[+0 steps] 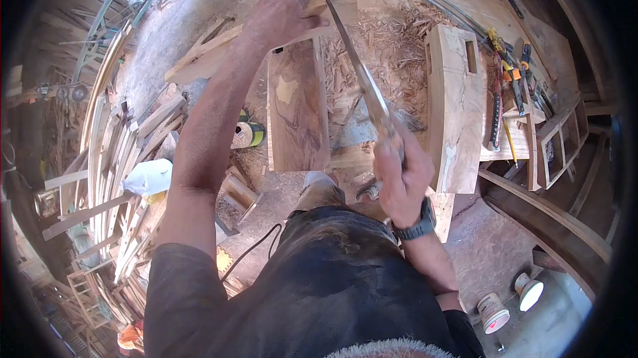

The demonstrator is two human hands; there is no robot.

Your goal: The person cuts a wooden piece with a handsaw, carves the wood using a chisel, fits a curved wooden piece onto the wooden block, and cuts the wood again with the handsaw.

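Note:
My right hand (402,172) is closed round the handle of a long, narrow metal tool (352,52), which points up and away from me past my left hand. At the far end of the bench, my left hand (279,19) grips a wooden piece (320,6), fingers curled over it. Below it lies a dark-grained plank (296,115). To the right of the tool, beside my right hand, a pale timber block (454,95) with rectangular cut-outs rests on the bench.
Wood shavings (375,36) cover the bench's middle. Pliers and other hand tools (515,72) lie at right, beside wooden frames (558,145). Stacked offcuts (113,212) and a white jug (147,177) are at left, a black cable (249,255) below. Two buckets (493,311) stand at lower right.

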